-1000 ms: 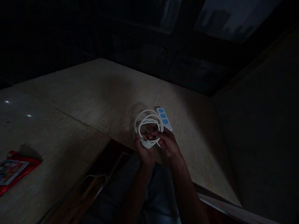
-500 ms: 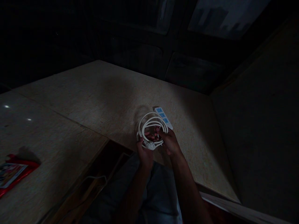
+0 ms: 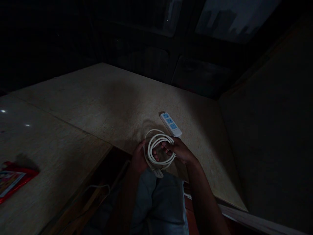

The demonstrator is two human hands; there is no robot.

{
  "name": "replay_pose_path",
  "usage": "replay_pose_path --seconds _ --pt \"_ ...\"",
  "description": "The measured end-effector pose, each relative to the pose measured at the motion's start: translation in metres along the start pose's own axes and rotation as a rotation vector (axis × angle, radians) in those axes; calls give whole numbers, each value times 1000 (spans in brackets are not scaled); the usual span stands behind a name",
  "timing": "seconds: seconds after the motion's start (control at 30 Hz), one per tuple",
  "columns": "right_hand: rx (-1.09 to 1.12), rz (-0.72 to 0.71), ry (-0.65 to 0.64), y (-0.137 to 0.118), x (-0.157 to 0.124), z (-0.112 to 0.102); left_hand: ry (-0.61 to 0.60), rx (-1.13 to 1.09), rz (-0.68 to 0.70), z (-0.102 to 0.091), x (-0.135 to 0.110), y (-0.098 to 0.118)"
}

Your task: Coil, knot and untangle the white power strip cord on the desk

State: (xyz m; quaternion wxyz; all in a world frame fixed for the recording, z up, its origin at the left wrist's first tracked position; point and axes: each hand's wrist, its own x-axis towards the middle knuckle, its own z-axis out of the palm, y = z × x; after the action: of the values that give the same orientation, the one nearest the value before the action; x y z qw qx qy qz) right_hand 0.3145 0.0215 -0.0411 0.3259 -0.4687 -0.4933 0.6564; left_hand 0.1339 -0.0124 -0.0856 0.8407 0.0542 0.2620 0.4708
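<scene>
A white power strip point(image 3: 170, 124) with blue sockets lies on the pale table point(image 3: 97, 98) near its front edge. Its white cable point(image 3: 158, 150) is wound into a coil that both hands hold just above the table edge. My left hand point(image 3: 139, 160) grips the coil's left side, fingers wrapped round it. Closed over the coil's right side, close to the strip, is my right hand point(image 3: 181, 151). The white plug point(image 3: 158, 172) hangs at the bottom of the coil, over my lap.
A red packet point(image 3: 12, 182) lies at the left edge on a second tabletop. A thin cable point(image 3: 97, 187) runs through the dark gap below the tables. The room is dim, with a dark wall and panels behind.
The coil and both hands have dropped toward me, off the strip's near end. The plug now hangs below the coil instead of in my left hand's fingers.
</scene>
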Motion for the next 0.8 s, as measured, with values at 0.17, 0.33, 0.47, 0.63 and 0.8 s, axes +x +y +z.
replay_pose_path --seconds 0.17,0.33,0.47,0.63,0.8 --pt "-35 14 -35 -6 -4 -1 -53 -5 -98 3 0 -2" --pt "-62 8 -32 -3 -4 -2 -81 11 -121 4 -1 -4" --pt "-106 -22 -46 3 -1 -4 -105 29 -144 6 -4 -3" --pt "-117 -34 -53 7 0 -6 -145 41 -170 7 -2 -5" --pt "-146 -20 -51 6 1 -6 -167 39 -185 6 3 -9"
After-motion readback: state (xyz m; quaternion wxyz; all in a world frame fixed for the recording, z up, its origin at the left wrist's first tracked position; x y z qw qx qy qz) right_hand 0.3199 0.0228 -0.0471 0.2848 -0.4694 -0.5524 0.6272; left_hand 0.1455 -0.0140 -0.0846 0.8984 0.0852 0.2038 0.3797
